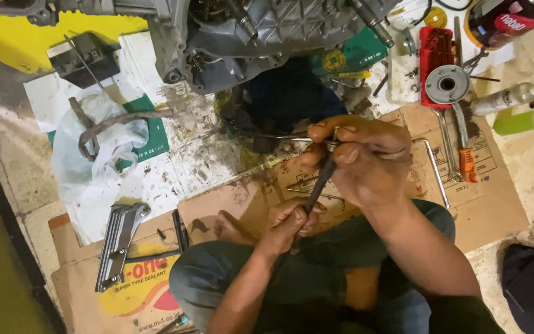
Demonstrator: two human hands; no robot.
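I sit cross-legged on flattened cardboard [495, 204]. My left hand [293, 221] grips the lower end of a thin dark rod-like tool [320, 182] that slants up to the right. My right hand [363, 158] is closed around its upper end, with fingertips pinching a small metal part [332, 145] at the tip. Both hands hover above my knees, just in front of a grey engine case [261, 37] that fills the top middle.
A silver finned cover [117, 244] lies at the left on cardboard. A white plastic bag [94, 167] and dark strap lie beyond it. A red tray [435, 62], round metal disc [447, 84], wrenches, orange-handled pliers [466, 162] and bottles [523, 108] sit at the right.
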